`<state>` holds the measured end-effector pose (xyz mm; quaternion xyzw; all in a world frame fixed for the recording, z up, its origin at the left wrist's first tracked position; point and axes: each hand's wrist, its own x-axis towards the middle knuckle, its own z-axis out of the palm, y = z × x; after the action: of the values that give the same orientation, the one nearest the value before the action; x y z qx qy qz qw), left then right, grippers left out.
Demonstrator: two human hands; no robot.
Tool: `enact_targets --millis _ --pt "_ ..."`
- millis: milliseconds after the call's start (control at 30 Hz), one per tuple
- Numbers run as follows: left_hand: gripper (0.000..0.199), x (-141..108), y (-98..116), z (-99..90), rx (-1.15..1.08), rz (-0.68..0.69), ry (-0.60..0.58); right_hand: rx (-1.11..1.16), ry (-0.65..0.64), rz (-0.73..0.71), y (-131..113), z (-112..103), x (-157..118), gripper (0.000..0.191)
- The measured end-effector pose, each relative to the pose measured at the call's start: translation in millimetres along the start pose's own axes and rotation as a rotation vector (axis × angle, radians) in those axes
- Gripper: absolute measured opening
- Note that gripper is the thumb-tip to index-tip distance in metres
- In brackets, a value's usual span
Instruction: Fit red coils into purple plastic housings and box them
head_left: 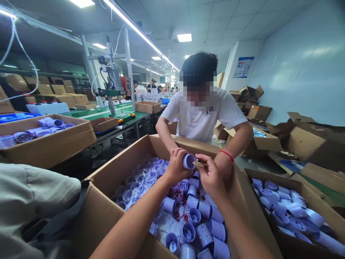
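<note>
My left hand (176, 167) is wrapped round a pale plastic cup (189, 161), its open end facing right. Close beside that opening, my right hand (211, 176) pinches a small tan flat piece (198, 164); a dark bit shows at its upper edge, too small to name. Both hands are above a large cardboard box (105, 207). Inside it, clear plastic cups (140, 178) stand in rows at the left. Pale cylindrical housings (194, 216) lie loosely at the right, with small red parts (176, 216) among them.
Across the box a person in a white shirt (196, 118) leans in, arms reaching down. Boxes of pale housings stand at the left (51, 147) and right (291, 212). A press machine (111, 79) stands by the green conveyor (94, 113). Cardboard boxes (304, 140) are heaped at the right.
</note>
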<state>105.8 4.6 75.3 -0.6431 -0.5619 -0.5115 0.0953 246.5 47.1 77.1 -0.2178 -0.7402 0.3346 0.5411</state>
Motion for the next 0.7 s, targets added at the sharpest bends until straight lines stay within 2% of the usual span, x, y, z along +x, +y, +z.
enact_targets --millis 100,200,333,533,633,700 --pt "0.046 -2.7 0.8 1.5 -0.102 -0.001 0.034 -0.216 0.093 -0.18 -5.5 1.9 -1.9 0.013" --pt "0.049 -5.9 -0.3 5.1 -0.173 0.046 0.059 -0.321 0.139 -0.259 -8.2 4.1 -3.8 0.012" --pt "0.046 -6.8 0.7 6.5 -0.176 0.126 0.049 -0.331 0.135 -0.259 -11.3 5.4 -5.9 0.008" --pt "0.053 -5.7 5.0 1.9 -0.162 0.11 0.079 -0.291 0.046 -0.235 -20.1 6.2 -6.8 0.012" --pt "0.052 -5.8 6.6 1.5 -0.186 0.125 0.106 -0.286 0.071 -0.226 -24.7 8.0 -8.2 0.012" --pt "0.047 -6.1 8.2 2.1 -0.211 0.152 0.12 -0.247 0.105 -0.166 -27.9 10.3 -10.3 0.007"
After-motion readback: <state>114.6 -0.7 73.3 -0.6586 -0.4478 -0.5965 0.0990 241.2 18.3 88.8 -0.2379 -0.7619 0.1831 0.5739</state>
